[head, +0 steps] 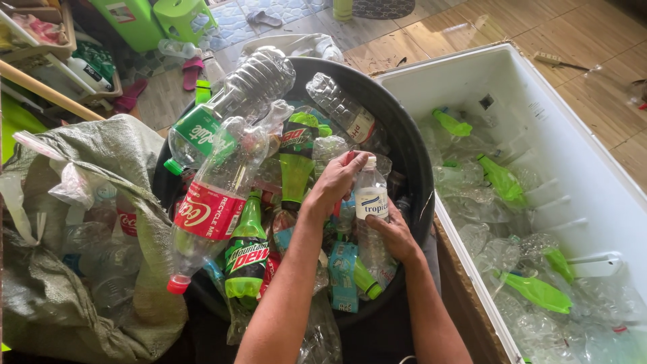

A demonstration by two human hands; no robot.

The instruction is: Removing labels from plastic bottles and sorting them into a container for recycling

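We have both hands down in the round black tub point(418, 168), which is heaped with empty plastic bottles, so anything we want has to be steadied against the pile. Our right hand point(394, 236) is wrapped around the lower body of a small clear bottle with a white cap and a pale label point(371, 195), holding it upright so its label faces up toward us. Our left hand point(335, 180) reaches over beside it, fingers curled on something red at the top of the heap, just beside the bottle's neck; we cannot tell whether it is a cap or a strip of label. Around the hands lie a large clear bottle with a red label point(209, 209), a green soda bottle point(246, 253) and a clear bottle with a green label point(222, 108), all tipped on their sides. To the right stands an open white chest point(573, 148) holding crushed clear and green bottles without labels. To the left sags a woven sack point(101, 175) with more bottles inside.
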